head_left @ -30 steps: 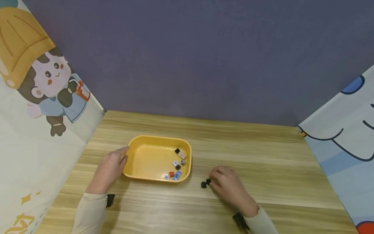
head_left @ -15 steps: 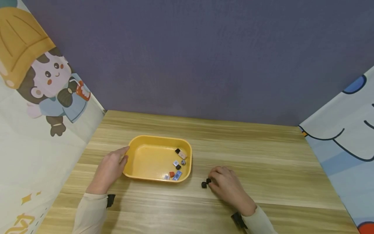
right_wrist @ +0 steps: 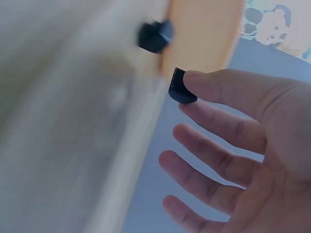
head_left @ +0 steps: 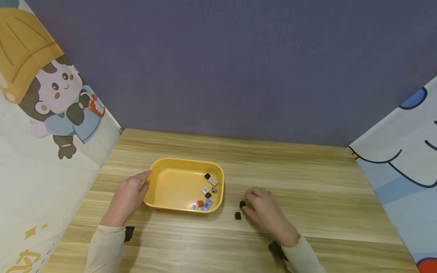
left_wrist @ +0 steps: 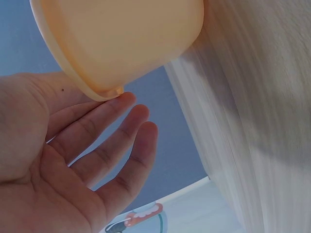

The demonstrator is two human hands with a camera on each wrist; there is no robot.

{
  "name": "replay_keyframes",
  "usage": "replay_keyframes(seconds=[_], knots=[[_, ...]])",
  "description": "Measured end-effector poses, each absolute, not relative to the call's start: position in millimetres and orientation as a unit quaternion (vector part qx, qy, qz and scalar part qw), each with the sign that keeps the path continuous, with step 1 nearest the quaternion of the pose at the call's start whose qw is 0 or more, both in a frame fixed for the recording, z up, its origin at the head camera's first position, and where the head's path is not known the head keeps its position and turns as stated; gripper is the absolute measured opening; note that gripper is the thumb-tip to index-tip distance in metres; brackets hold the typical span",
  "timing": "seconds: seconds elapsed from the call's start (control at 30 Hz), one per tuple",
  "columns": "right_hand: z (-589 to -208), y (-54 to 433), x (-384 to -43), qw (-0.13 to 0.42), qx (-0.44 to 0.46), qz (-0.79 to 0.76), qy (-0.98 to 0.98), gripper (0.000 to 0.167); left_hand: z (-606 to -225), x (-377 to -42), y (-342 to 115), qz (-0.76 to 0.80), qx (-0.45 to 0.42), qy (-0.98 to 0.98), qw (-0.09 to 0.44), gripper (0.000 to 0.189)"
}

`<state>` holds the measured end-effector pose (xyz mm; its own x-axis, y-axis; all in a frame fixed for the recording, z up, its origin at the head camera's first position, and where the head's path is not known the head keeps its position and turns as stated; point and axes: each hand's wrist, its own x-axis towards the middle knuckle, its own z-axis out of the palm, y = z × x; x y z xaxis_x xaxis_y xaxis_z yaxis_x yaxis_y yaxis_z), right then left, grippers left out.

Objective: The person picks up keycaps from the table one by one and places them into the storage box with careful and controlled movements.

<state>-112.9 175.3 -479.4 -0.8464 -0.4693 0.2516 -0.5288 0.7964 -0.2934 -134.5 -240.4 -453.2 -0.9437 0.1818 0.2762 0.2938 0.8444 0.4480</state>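
Note:
My right hand (head_left: 266, 210) pinches a small black keycap-like piece (right_wrist: 177, 88) between thumb and index finger. Its other fingers are spread loosely. A second black keycap-like piece (head_left: 238, 215) lies on the table just below the first, in the head view. My left hand (head_left: 128, 199) touches the left end of a yellow tray (head_left: 186, 209) at its rim. In the left wrist view the fingers of that hand are lightly bent, and the thumb tip is hidden behind the rim. Inside the tray, small black, pink, grey, white, red and blue pieces (head_left: 206, 205) lie toward the right end.
The wooden table (head_left: 290, 167) meets a dark blue-grey wall (head_left: 218, 68) at the back. White panels with cartoon prints (head_left: 51, 113) stand along the left and right sides. The tray's right wall is a short way left of the two black pieces.
My right hand has moved slightly up and left in the head view, carrying one black piece away from the other. The left hand and tray have stayed in place.

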Motion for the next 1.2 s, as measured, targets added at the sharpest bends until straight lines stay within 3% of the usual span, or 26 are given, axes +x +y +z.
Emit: replay_keyframes(seconds=[0.53, 1.2], knots=[[-421, 138, -135, 0.104, 0.299, 0.188, -0.93, 0.025, -451, -136, -242, -0.249, -0.119, -0.955, 0.11, 0.037], [-421, 110, -139, 0.121, 0.324, 0.211, -0.914, 0.024, -453, -134, -241, -0.247, -0.115, -0.956, 0.11, 0.037]])
